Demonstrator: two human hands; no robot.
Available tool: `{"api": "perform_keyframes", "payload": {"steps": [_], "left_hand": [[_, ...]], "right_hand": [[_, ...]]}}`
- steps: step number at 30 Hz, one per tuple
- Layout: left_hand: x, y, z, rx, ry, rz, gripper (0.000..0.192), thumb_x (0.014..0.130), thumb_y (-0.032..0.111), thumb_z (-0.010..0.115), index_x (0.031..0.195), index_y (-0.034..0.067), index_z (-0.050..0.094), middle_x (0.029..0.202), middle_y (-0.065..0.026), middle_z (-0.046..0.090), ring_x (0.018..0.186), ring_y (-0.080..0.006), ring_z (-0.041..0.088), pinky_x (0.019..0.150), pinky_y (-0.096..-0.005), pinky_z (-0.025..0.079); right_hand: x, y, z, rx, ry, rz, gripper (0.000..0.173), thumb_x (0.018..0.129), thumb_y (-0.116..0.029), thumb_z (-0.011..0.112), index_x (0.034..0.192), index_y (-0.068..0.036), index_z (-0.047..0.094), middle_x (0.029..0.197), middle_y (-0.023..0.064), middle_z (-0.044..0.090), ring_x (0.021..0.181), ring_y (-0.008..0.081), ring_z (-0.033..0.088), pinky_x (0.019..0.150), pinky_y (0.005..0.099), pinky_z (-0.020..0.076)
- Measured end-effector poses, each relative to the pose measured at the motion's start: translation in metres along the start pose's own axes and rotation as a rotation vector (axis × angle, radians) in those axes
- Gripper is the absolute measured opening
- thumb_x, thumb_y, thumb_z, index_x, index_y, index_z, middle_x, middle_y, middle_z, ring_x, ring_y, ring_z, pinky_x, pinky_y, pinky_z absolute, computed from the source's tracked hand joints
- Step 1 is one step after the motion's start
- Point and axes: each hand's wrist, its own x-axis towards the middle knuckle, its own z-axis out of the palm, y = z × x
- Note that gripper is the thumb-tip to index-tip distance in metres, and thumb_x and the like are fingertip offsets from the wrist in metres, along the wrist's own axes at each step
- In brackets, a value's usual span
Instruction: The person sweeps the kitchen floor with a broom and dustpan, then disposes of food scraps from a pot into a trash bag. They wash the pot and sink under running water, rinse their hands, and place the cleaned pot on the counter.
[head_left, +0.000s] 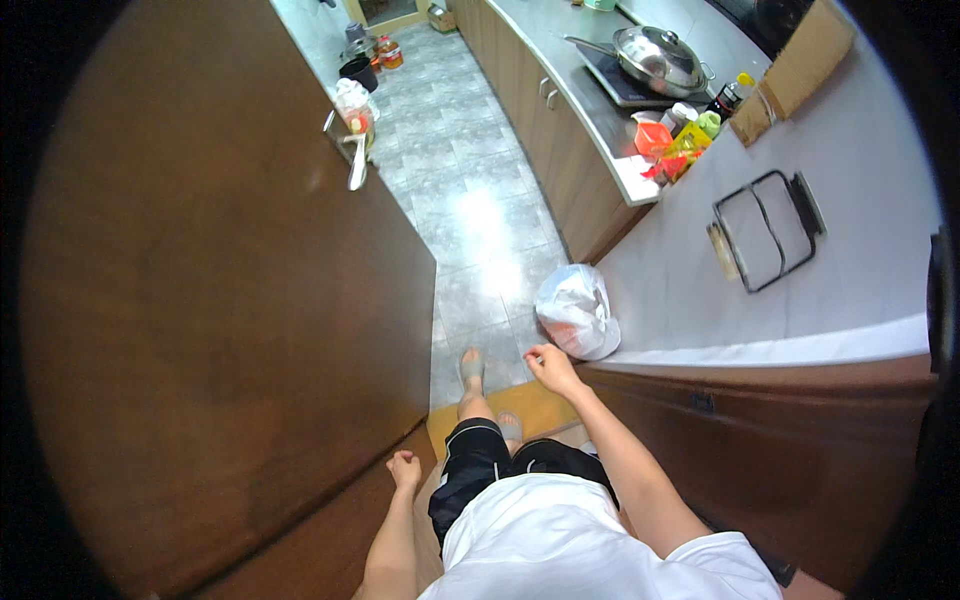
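My left hand (406, 472) hangs beside the brown wooden door (247, 247), its fingers curled in and nothing visible in them. Further forward, my right hand (553, 370) is loosely curled and empty, with a gap between thumb and fingers. It is nearest to a tied white plastic bag (576, 306), which stands on the floor against the wall. I cannot tell whether the hand touches the bag. My feet in grey sandals (472, 366) are at the doorway, one on the tiles and one by the yellowish threshold (540, 409).
A metal door handle (358, 161) juts from the door's edge. Ahead, grey floor tiles (450, 157) run between a wall and a counter (611, 139). A lidded steel wok (660, 60) sits on a cooktop (611, 79). A black metal rack (772, 232) hangs on the right wall.
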Motion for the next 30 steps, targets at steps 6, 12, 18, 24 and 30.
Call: {"api": "perform_keyframes", "payload": {"steps": [6,12,18,24,30], "left_hand": [[0.148,0.220,-0.017,-0.053,-0.057,0.295,0.023,0.080,0.013,0.064,0.101,0.006,0.059,0.119,-0.0224,0.049,0.119,-0.0361,0.043,0.102,-0.0418,0.038],[0.245,0.444,-0.017,-0.073,-0.101,0.532,0.023,0.080,0.011,0.063,0.102,0.006,0.058,0.123,-0.0224,0.045,0.118,-0.0379,0.045,0.101,-0.0428,0.040],[0.291,0.592,0.026,0.020,-0.286,0.687,0.027,0.080,0.011,0.064,0.106,0.008,0.057,0.126,-0.0247,0.039,0.116,-0.0409,0.047,0.098,-0.0433,0.043],[0.344,0.688,0.032,0.179,-0.363,0.623,0.033,0.080,0.015,0.063,0.110,0.006,0.057,0.133,-0.0259,0.037,0.121,-0.0446,0.043,0.103,-0.0471,0.039],[0.447,0.666,-0.017,0.331,-0.209,0.406,0.034,0.084,0.022,0.058,0.110,0.000,0.059,0.118,-0.0283,0.056,0.117,-0.0446,0.048,0.101,-0.0472,0.041]], "right_hand": [[0.047,0.068,-0.023,-0.094,0.008,0.253,0.025,0.085,-0.022,0.056,0.091,0.000,0.067,0.094,0.0271,0.063,0.092,0.0419,0.060,0.081,0.0488,0.0478],[-0.042,0.171,-0.035,-0.233,0.026,1.107,0.041,0.080,-0.028,0.058,0.098,0.007,0.068,0.104,0.0297,0.065,0.102,0.0411,0.063,0.087,0.0451,0.0497],[-0.016,0.162,-0.023,0.166,0.131,1.262,0.030,0.083,-0.028,0.066,0.085,0.001,0.072,0.075,0.0197,0.069,0.059,0.0238,0.069,0.060,0.0347,0.0559],[0.136,0.149,-0.048,0.074,0.046,1.076,0.038,0.089,-0.032,0.052,0.089,0.001,0.072,0.089,0.0238,0.069,0.089,0.0381,0.068,0.077,0.0443,0.0533],[0.334,0.153,-0.148,0.262,0.246,1.002,0.038,0.088,-0.032,0.052,0.090,0.001,0.071,0.089,0.0236,0.069,0.088,0.0385,0.068,0.077,0.0446,0.0532]]}}
